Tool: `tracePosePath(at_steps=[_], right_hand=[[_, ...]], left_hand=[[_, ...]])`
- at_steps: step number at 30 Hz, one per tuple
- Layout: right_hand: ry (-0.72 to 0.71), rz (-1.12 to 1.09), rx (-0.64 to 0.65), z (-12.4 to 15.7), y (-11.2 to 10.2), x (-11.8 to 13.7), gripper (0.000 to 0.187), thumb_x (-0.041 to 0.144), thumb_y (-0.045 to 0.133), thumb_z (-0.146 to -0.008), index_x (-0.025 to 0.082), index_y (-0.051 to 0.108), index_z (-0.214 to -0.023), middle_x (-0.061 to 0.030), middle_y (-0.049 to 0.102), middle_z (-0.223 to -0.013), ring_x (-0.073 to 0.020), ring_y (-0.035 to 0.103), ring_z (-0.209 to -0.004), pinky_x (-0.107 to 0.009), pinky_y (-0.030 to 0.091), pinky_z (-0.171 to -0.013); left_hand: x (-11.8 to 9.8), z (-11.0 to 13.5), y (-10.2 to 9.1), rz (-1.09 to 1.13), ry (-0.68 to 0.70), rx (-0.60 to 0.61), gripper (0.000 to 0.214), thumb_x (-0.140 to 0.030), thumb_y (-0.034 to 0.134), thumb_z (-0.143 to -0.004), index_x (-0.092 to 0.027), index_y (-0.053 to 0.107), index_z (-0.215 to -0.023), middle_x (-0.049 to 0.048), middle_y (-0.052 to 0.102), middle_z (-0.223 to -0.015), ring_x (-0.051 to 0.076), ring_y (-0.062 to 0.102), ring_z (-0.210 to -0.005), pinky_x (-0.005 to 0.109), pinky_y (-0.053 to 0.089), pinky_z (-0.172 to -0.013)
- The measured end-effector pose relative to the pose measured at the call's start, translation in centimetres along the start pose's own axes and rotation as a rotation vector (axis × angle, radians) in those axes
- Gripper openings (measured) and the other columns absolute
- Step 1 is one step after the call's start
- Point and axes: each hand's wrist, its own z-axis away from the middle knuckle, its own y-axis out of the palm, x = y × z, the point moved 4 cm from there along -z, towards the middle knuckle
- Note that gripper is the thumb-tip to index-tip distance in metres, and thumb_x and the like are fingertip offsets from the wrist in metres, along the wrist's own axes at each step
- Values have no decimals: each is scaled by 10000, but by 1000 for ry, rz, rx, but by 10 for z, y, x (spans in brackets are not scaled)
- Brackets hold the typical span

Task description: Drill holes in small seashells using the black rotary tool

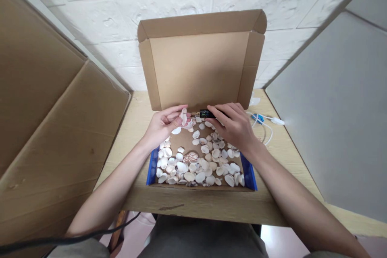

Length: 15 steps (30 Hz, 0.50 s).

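My left hand pinches a pale seashell between thumb and fingers, above the back left of an open cardboard box. My right hand is wrapped round a black cylindrical tool with a narrow brass-coloured tip. That tip points left, towards the held shell; whether they touch I cannot tell. Several white and cream seashells lie in the box, thickest at the front and right. Among them is a larger brown-patterned shell. Another patterned shell sits just beneath my left fingers.
The box's raised lid stands against a white brick-pattern wall. Blue side walls edge the box on a wooden table. A white cable and a blue item lie at right. Cardboard panels stand left.
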Motion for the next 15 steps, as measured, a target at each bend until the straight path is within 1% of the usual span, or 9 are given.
tracePosePath(at_steps=[7, 12, 15], right_hand=[[-5, -9, 9, 0, 0, 1, 239, 267, 595, -884, 151, 612, -1092, -74, 699, -921, -179, 601, -809, -319, 437, -702], [-60, -146, 111, 3, 6, 5, 281, 286, 564, -903, 127, 583, -1134, -92, 691, -933, -183, 608, -805, -321, 496, -714], [-62, -216, 148, 5, 9, 6, 315, 304, 545, -912, 111, 565, -1161, -99, 684, -906, -180, 613, -794, -313, 520, -712]], left_hand=[[-4, 1, 3, -54, -25, -2, 435, -288, 747, -757, -183, 644, -1166, 86, 750, -1027, 233, 700, -967, 360, 535, -900], [-10, 2, 9, -163, -52, 27, 427, -275, 799, -676, -187, 697, -1082, 66, 757, -1001, 230, 706, -935, 355, 547, -882], [-10, 2, 8, -207, -72, 6, 426, -284, 806, -663, -202, 711, -1070, 53, 762, -988, 225, 710, -918, 345, 555, -867]])
